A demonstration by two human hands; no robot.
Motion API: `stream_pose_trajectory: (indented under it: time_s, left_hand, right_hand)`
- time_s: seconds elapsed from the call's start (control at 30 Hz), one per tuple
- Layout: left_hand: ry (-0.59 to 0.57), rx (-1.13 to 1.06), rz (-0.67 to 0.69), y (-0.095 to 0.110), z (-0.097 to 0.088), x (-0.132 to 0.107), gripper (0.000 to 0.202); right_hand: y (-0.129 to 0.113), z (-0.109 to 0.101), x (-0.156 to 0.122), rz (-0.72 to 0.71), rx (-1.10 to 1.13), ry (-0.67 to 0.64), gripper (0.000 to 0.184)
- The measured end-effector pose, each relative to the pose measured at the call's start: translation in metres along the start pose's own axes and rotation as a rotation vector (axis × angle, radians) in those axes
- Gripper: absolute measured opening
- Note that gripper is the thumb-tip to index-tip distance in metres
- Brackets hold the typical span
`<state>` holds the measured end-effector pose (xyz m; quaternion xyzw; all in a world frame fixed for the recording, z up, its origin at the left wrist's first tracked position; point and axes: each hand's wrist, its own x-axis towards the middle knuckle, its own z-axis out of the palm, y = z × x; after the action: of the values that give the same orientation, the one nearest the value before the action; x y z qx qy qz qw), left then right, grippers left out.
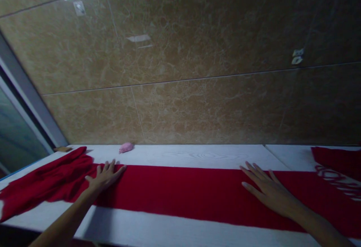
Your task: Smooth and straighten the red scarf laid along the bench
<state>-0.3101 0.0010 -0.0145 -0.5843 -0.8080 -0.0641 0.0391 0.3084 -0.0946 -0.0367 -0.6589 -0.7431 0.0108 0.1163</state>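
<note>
A long red cloth (180, 192) stretches across the white table, smooth and flat between my two hands. My left hand (103, 178) rests on its left part with fingers spread, close to where the fabric bunches into folds. Farther right, my right hand (265, 188) lies over the cloth, its fingers stretched out toward the back edge. Neither hand grips anything. At the far right the cloth carries white lettering, partly covered by a folded-over piece and cut off by the view's edge.
The white table (197, 156) runs along a brown marbled tile wall (180, 51). A small pink lump (126, 147) lies near the wall. A wall socket (297, 57) with something plugged in is at right. A metal-framed window (19, 115) stands at left.
</note>
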Motion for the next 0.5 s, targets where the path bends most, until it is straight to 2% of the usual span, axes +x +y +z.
stream_pose_trajectory:
  time_s: [0.07, 0.2, 0.27, 0.37, 0.4, 0.5]
  left_hand:
    - [-0.056, 0.021, 0.055, 0.029, -0.008, -0.013, 0.077]
    - [-0.112, -0.006, 0.387, 0.099, -0.007, -0.052, 0.067]
    - [-0.165, -0.051, 0.520, 0.121, -0.001, -0.073, 0.068]
    - [-0.242, -0.094, 0.558, 0.127, 0.007, -0.089, 0.068]
    - [-0.241, -0.112, 0.565, 0.122, 0.012, -0.089, 0.067]
    - [-0.204, -0.165, 0.700, 0.101, 0.035, -0.075, 0.061]
  right_hand:
    - [-0.002, 0.000, -0.003, -0.024, 0.005, 0.044, 0.078]
    - [-0.011, 0.001, -0.009, -0.041, 0.031, 0.005, 0.076]
    - [-0.015, -0.001, -0.013, -0.030, 0.039, -0.038, 0.074]
    - [-0.016, -0.009, -0.020, 0.000, 0.031, -0.073, 0.072]
    - [-0.014, -0.012, -0.022, 0.015, 0.027, -0.086, 0.072]
    - [-0.002, -0.022, -0.028, 0.071, 0.018, -0.109, 0.072]
